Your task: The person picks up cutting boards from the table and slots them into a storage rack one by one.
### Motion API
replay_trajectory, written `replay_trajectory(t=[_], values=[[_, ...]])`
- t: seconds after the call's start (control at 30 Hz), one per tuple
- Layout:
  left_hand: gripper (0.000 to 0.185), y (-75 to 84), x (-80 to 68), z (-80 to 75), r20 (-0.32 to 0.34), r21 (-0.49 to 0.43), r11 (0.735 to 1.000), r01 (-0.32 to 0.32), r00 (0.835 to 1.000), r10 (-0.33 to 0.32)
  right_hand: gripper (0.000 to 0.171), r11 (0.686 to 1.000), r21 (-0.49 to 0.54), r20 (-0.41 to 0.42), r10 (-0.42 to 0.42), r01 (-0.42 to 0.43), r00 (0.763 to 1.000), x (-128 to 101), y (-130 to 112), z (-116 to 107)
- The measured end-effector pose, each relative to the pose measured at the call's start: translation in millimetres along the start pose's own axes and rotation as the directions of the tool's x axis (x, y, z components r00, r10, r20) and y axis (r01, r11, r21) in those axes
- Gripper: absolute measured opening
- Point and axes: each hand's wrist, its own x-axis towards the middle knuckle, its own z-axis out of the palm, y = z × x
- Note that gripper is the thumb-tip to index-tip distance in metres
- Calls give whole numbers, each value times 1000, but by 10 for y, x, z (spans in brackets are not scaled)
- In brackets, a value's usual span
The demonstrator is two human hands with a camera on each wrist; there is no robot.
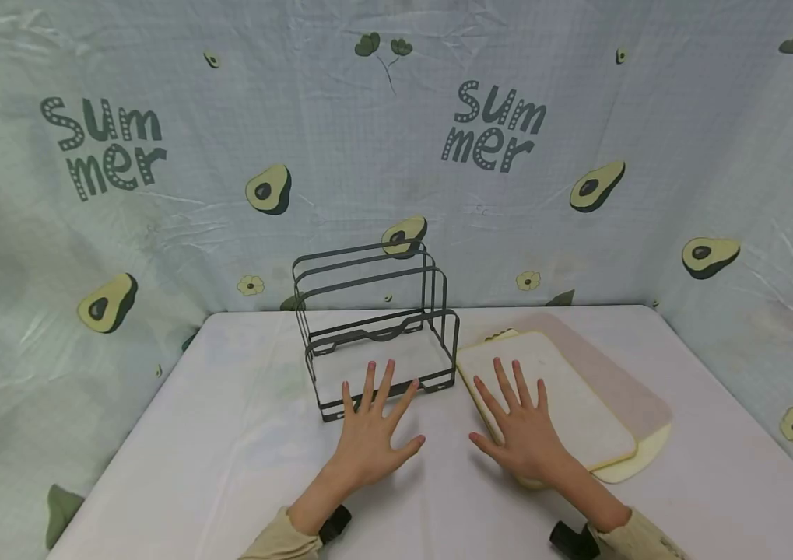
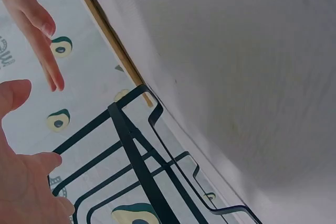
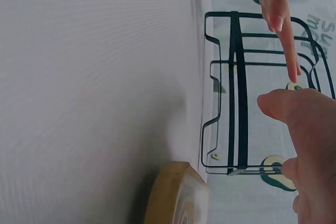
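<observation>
My left hand (image 1: 371, 443) is held with fingers spread, palm down, just in front of a black wire rack (image 2: 142, 171); its fingertips overlap the rack's lower front bars in the head view. My right hand (image 1: 528, 435), fingers also spread, is over the left side of a white cutting board (image 1: 564, 389) with a yellow edge. Neither hand grips anything. Beneath that board, a flat piece (image 1: 637, 459) shows on the right, cream at its lower corner and pinkish higher up. The rack (image 3: 242, 103) stands upright, with several tall hoops behind a lower front rail.
A white-covered table (image 1: 242, 435) bears the rack and the boards. Behind it and along both sides hangs a pale cloth (image 1: 340, 140) printed with avocados, flowers and the word "summer". Black wrist cameras (image 1: 574, 539) sit at both sleeves.
</observation>
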Motion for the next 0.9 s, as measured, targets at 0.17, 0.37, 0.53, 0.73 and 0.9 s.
replay_trajectory(t=[0.17, 0.37, 0.53, 0.73, 0.9], values=[[71, 5, -3, -11, -1, -15, 1000, -1, 1000, 1, 78, 1000, -11, 15, 2, -2, 1000, -10, 25, -20], [71, 21, -21, -9, 14, -37, 999, -6, 1000, 6, 77, 1000, -24, 16, -3, 4, 1000, -24, 80, -26], [71, 37, -40, 2, 23, -59, 998, -17, 1000, 18, 75, 1000, -23, 14, -13, 14, 1000, -68, 130, -29], [71, 42, -51, 1, 7, -21, 999, -42, 999, 42, 74, 1000, -16, 30, -22, 22, 999, -116, 195, -46], [70, 58, -65, -7, 19, -20, 998, -58, 998, 58, 75, 999, 12, 46, -35, 34, 998, -152, 264, -67]])
